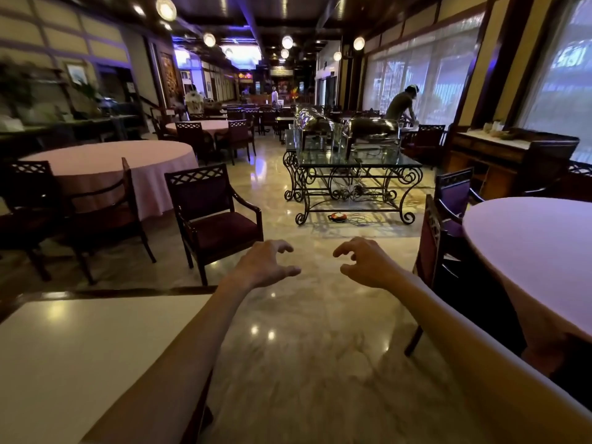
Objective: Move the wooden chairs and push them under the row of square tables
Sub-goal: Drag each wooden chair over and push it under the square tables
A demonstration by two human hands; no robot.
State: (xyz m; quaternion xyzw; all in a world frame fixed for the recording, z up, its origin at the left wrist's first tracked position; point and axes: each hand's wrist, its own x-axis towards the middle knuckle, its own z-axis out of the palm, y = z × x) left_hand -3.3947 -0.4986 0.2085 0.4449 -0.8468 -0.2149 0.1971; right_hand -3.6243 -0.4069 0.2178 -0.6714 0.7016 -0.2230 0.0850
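Currently both arms are stretched forward over the floor; left hand [267,264] and right hand [365,264] grip nothing, fingers loosely curled.

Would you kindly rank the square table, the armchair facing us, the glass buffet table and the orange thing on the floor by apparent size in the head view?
1. Square table, though nearness inflates it.
2. Glass buffet table.
3. Armchair.
4. Orange thing on the floor, smallest by far.
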